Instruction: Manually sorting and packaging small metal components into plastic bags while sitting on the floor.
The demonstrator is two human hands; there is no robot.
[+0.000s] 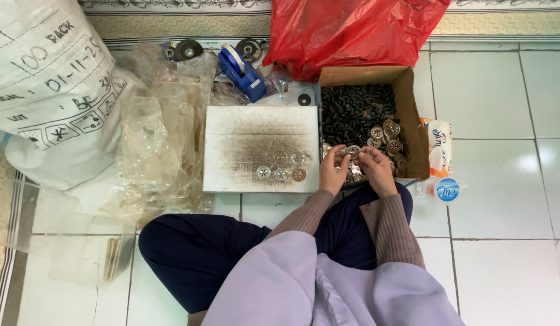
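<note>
Both my hands are raised together over the near left corner of a brown cardboard box [405, 115]. My left hand [332, 170] and my right hand [376, 169] pinch one small round metal disc [352, 150] between their fingertips. The box holds a heap of small black cylindrical parts [352, 108] and several round metal discs [389, 140]. To the left lies a white board [231, 133] smudged with dark grey, with several finished discs [281, 167] laid in two rows near its right edge.
A big white sack [47, 84] and crumpled clear plastic bags [156, 139] lie at left. A blue tape dispenser [241, 72] and a red plastic bag [352, 30] sit behind. A tissue pack [440, 148] and a bottle cap [447, 189] are right of the box. White floor tiles surround.
</note>
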